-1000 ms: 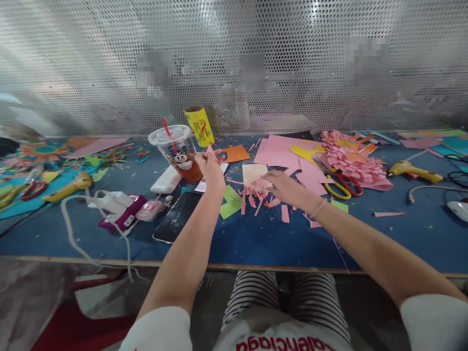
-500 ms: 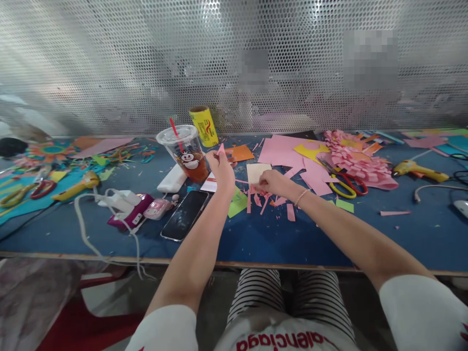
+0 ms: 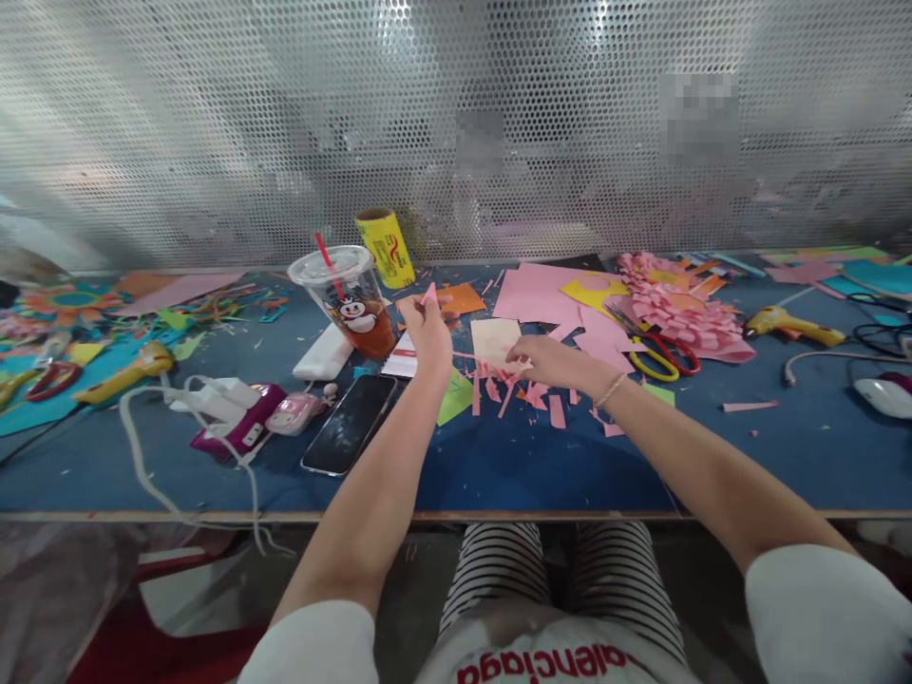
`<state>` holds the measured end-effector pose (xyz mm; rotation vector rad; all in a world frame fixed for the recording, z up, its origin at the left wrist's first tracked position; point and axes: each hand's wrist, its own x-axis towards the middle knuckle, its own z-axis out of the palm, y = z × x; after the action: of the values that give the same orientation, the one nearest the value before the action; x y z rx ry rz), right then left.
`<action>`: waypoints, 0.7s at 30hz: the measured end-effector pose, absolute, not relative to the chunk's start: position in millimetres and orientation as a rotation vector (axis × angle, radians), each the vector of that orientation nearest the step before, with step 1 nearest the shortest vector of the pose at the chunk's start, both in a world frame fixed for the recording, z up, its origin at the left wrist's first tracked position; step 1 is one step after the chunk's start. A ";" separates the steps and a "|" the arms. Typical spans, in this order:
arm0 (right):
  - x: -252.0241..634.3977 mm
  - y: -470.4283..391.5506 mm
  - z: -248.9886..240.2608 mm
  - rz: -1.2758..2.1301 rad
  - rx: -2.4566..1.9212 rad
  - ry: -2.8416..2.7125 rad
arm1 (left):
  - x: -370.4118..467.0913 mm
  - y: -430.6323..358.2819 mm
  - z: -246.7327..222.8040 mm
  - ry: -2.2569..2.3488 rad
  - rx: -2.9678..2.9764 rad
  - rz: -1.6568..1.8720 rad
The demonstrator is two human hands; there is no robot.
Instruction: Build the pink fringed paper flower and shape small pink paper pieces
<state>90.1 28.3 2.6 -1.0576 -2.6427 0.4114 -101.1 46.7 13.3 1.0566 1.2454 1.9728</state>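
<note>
Paper [image 3: 430, 294], pink, pointed, in left hand [image 3: 427, 328]; narrow strips [image 3: 557, 412] by right hand [image 3: 550, 360].

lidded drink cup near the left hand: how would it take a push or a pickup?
The cup could tip if pushed near the lid, being tall and narrower toward its base. The drink in its lower part likely adds weight there, which may steady it a little. Its clear wall looks like thin plastic, so a hard squeeze would probably dent it.

Matt paper strips [image 3: 557, 411], glossy phone [image 3: 349, 425]
</note>
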 end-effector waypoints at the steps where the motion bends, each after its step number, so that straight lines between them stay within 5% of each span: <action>1: 87.9 30.2 -1.6 0.420 -1.037 -2.675 | -100.8 46.6 13.3 1.243 1.058 1.973; 21: 62.0 37.6 -18.6 0.344 -1.108 -2.667 | -97.1 42.6 14.4 1.256 1.089 1.945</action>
<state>62.0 37.6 -18.6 -1.1085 -2.6666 0.3442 -97.1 42.6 14.4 1.0889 1.2556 1.9452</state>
